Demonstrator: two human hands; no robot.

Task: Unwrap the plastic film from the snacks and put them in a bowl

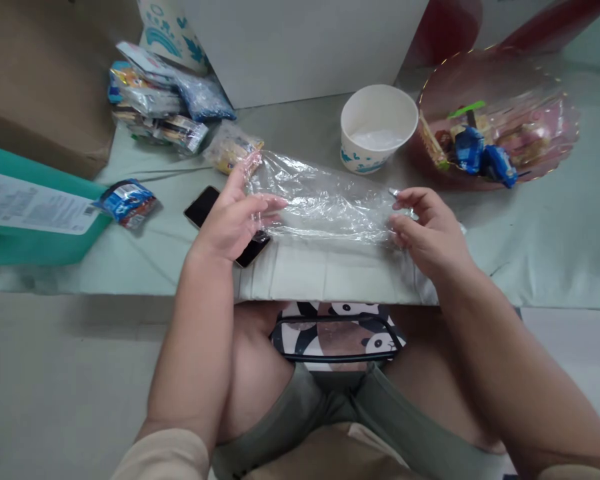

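A clear, crinkled plastic bag (325,200) stretches between my two hands above the front of the table. At its left end, my left hand (235,213) holds the bag with the fingers spread at its edge, some seeming to be under or inside the film. My right hand (427,230) pinches the bag's right end between thumb and fingers. Beneath my left hand lies a dark phone (203,207), partly covered. Just behind the bag's left corner sits a small yellow snack packet (233,147). Beyond the bag stands a white paper tub (375,133) with clear plastic inside.
Several wrapped snacks (160,100) are piled at the back left, near a patterned paper tub (173,33). A blue snack packet (130,202) lies beside a green package (40,207). At right, a pink gold-rimmed bowl (555,157) holds packets. A panda-print case (337,333) is between my legs.
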